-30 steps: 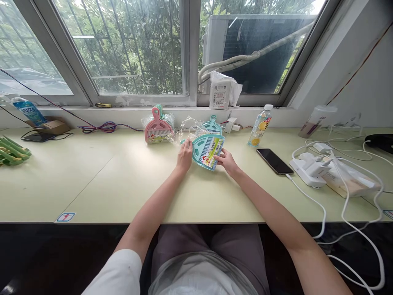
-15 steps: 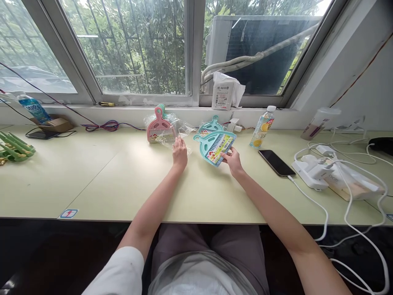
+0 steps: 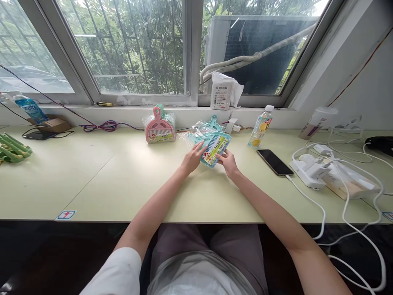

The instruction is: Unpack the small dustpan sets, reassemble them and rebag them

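A turquoise mini dustpan and brush set (image 3: 215, 145), with a printed label, is tilted above the table. My right hand (image 3: 227, 163) grips it by its lower right edge, thumb in front. My left hand (image 3: 192, 158) is at its left side, fingers closed on a crinkled clear plastic bag (image 3: 196, 130) and reaching onto the set's front. The bag partly covers the set's handle. Behind it stands another turquoise dustpan set (image 3: 212, 121), mostly hidden. Further left, a stack of pink and green dustpan sets (image 3: 160, 128) stands upright near the sill.
On the right are a drink bottle (image 3: 260, 126), a phone (image 3: 275, 162) on a white cable, and a power strip (image 3: 310, 171) with tangled cords. A tissue pack (image 3: 221, 93) sits on the sill. Bundled wires (image 3: 102, 126) and green plastic pieces (image 3: 14, 148) lie left.
My left hand has moved right from beside the pink stack to the turquoise set, bringing the clear plastic bag along. My right hand still holds the set, shifted slightly left.
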Motion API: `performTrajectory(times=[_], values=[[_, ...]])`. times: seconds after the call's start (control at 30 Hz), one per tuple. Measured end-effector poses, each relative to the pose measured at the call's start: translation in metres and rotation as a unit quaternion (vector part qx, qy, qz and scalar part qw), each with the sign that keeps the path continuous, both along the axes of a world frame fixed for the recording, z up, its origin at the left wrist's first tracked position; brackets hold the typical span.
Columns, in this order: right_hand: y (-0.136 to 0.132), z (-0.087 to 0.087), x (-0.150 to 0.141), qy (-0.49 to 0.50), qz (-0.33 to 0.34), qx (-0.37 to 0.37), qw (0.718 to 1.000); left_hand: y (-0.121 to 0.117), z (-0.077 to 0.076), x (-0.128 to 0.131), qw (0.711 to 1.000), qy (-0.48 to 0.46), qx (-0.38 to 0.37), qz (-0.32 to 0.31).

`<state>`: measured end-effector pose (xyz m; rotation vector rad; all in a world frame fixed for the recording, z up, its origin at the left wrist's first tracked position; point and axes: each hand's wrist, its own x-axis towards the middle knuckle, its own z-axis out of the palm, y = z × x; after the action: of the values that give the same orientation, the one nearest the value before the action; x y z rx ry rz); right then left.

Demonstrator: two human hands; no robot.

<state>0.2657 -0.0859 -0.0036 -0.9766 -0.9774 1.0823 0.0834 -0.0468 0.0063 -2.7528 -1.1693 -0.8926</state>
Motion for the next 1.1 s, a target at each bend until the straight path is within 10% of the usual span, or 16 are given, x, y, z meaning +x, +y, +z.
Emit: performTrajectory(times=[0.17,0.3,0.47,0.67,1.1], values=[[0.002,-0.002,0.002,0.046,0.004,0.005,0.999,-0.012,0.008,0.008,0.983,-0.157,0.027,0.095],[0.000,0.001,0.001,0.065,0.002,0.017,0.998,-0.001,0.015,0.005,0.868,-0.396,-0.082,0.288],[-0.001,0.001,-0.003,0.075,0.009,0.022,0.997,0.024,0.009,0.004,0.754,-0.537,-0.380,0.009],[0.003,-0.002,0.001,0.097,-0.018,0.031,0.995,0.014,-0.008,0.025,0.598,-0.583,-0.528,-0.154],[0.001,0.006,-0.002,0.096,-0.019,0.060,0.993,-0.006,0.003,0.029,0.598,-0.534,-0.554,-0.224]])
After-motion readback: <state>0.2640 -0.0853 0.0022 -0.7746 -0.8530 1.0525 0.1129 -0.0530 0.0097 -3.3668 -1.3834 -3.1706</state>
